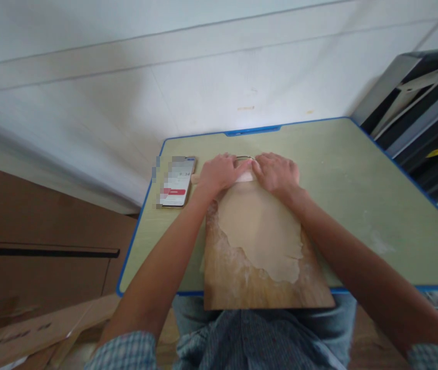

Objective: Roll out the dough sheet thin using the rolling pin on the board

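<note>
A sheet of dough [261, 226], rolled thin and ragged at its near edge, lies on a floured wooden board [238, 288]. Across its far end runs a pale rolling pin [245, 176], seen between the hands, with one end poking out at the left. My left hand [221, 172] is closed over the left part of the pin. Over the right part, my right hand [276, 172] is closed too, its thumb close to the left thumb. Both hands hide most of the pin and the board's far edge.
A phone [176, 182] with a lit screen lies left of the board on a pale green table [358, 205] with a blue rim. Behind stands a white wall [203, 97]. Cardboard boxes [41, 277] are at the left, and dark stacked items [427, 113] at the right.
</note>
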`<control>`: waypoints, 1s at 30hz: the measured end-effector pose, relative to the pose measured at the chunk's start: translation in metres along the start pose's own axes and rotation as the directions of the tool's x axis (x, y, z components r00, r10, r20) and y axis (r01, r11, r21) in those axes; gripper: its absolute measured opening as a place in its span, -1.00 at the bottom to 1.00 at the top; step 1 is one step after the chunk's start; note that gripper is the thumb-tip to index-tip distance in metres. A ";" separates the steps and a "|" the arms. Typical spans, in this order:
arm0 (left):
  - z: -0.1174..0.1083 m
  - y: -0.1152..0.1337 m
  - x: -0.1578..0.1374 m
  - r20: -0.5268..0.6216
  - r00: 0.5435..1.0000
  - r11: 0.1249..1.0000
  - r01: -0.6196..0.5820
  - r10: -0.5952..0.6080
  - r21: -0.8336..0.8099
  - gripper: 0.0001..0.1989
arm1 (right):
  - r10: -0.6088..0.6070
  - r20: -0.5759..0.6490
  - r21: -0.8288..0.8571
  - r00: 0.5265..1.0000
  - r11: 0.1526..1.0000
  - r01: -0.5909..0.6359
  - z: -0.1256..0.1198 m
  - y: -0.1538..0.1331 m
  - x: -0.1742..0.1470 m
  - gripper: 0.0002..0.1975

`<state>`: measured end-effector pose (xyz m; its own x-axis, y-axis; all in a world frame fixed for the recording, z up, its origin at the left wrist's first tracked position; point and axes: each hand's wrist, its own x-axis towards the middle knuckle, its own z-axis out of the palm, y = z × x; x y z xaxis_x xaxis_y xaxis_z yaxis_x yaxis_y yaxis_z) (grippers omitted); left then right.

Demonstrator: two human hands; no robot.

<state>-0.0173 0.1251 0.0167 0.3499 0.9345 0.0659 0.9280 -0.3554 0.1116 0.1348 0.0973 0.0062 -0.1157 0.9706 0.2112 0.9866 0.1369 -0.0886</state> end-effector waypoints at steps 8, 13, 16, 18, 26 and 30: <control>0.005 -0.005 0.028 0.028 0.997 0.994 0.076 -0.074 -0.074 -0.33 | 0.124 0.121 0.038 0.985 0.991 -0.130 0.006 0.004 0.031 -0.60; 0.004 -0.005 0.023 0.036 0.997 0.996 0.076 -0.075 -0.040 -0.33 | -0.039 0.115 -0.027 0.993 0.999 0.042 0.008 0.007 0.029 -0.56; 0.002 -0.001 0.012 0.026 1.000 1.000 0.006 -0.006 0.017 -0.35 | -0.107 0.120 -0.055 0.987 0.992 0.115 0.005 0.007 0.018 -0.54; 0.001 0.003 0.002 -0.001 0.999 0.997 -0.036 0.037 0.068 -0.37 | -0.101 0.092 -0.048 0.991 0.993 0.106 0.002 0.006 0.008 -0.53; 0.003 0.016 -0.041 -0.077 0.993 0.993 -0.078 0.085 0.086 -0.47 | -0.166 0.007 -0.003 0.986 0.986 0.166 -0.007 0.004 -0.039 -0.52; 0.003 0.017 -0.068 -0.079 0.981 0.980 -0.166 0.175 0.109 -0.49 | -0.242 -0.036 0.002 0.970 0.970 0.243 -0.012 0.005 -0.063 -0.60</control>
<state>-0.0245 0.0556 0.0109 0.4957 0.8531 0.1625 0.8654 -0.5011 -0.0091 0.1484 0.0341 0.0043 -0.3473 0.9007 0.2611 0.9288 0.3688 -0.0369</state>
